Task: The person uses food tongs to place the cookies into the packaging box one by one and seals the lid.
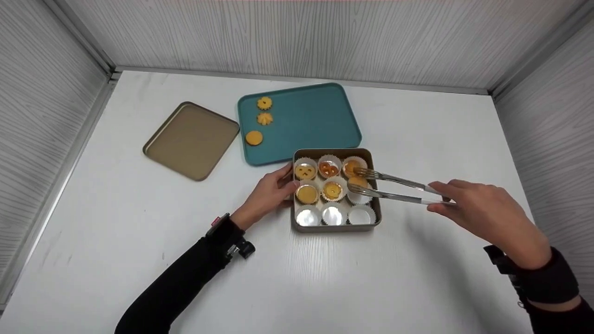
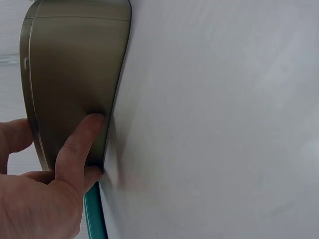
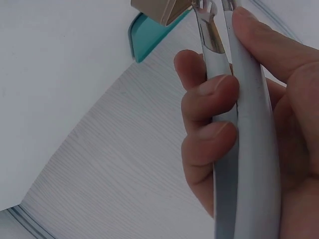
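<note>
In the head view my left hand (image 1: pixel 265 197) grips the left wall of a square metal tin (image 1: pixel 334 228), thumb at the rim. The left wrist view shows its fingers pressed against the tin's outer wall (image 2: pixel 75 64). My right hand (image 1: pixel 492 213) holds metal tongs (image 1: pixel 401 197) with pale handles (image 3: pixel 256 149), fingers curled round them. The tong tips reach over the tin's right side, with a round cookie (image 1: pixel 358 181) between them, above the middle-right paper cup (image 1: pixel 359 197). Several other cups hold cookies, such as a plain round one (image 1: pixel 307 194); the front row has bare cups (image 1: pixel 333 215).
Behind the tin lies a teal tray (image 1: pixel 311 116) with a flower-shaped cookie (image 1: pixel 264 103), a ridged cookie (image 1: pixel 265 118) and a plain round cookie (image 1: pixel 254 138) along its left side. A shallow bronze-coloured lid (image 1: pixel 190 141) lies left of it. Wood-grain panels (image 1: pixel 297 37) enclose the white table.
</note>
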A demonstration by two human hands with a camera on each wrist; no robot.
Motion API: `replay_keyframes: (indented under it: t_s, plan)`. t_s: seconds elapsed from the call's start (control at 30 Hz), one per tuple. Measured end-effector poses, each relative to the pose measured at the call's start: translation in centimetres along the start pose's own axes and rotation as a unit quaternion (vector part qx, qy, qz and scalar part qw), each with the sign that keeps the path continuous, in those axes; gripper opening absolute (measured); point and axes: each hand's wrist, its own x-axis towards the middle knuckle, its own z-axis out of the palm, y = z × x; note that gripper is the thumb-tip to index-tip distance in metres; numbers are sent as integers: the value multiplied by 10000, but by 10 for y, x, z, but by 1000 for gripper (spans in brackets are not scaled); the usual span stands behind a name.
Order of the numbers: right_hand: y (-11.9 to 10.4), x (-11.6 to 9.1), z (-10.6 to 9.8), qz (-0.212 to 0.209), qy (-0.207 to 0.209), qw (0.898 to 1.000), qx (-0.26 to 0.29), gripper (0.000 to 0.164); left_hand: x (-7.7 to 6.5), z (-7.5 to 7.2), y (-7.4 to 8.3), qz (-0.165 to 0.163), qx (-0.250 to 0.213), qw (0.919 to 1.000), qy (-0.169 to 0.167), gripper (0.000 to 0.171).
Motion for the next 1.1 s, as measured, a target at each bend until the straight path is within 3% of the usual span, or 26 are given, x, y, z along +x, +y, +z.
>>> replay_keyframes:
  t_s: [0.3,0.57,1.1]
  plan:
    - [-10,7,-11,-273,-67,9989,-375,41,0,-2,-2,77,44,10000,-43,68]
    - [-22,15,-20,-554,187,9944,-875,39,-1,-2,-1,19,-90,10000,0,68]
    - [-38,25,-28,-175,-197,9950,-959,45,0,0,-2,-36,-67,10000,10,68]
